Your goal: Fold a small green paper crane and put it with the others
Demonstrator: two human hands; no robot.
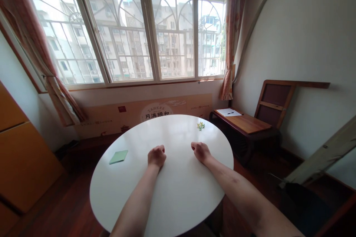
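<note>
My left hand (157, 156) is closed in a fist and rests on the white round table (178, 200). To its right, with bare tabletop between them, my right hand (200, 151) is also a fist on the table. I see no object in either one. A small pile of light green square sheets (118, 157), like folding paper, lies left of my left hand, apart from it. Beyond my right hand, near the far edge, sits a little cluster of green, yellow and white pieces (200, 126), too small to make out.
A low wooden side table (247, 123) stands at the right, bearing a white sheet (228, 112) with a dark pen on it. A printed cardboard panel (133, 113) runs below the barred window. An orange cabinet (25, 159) is on the left.
</note>
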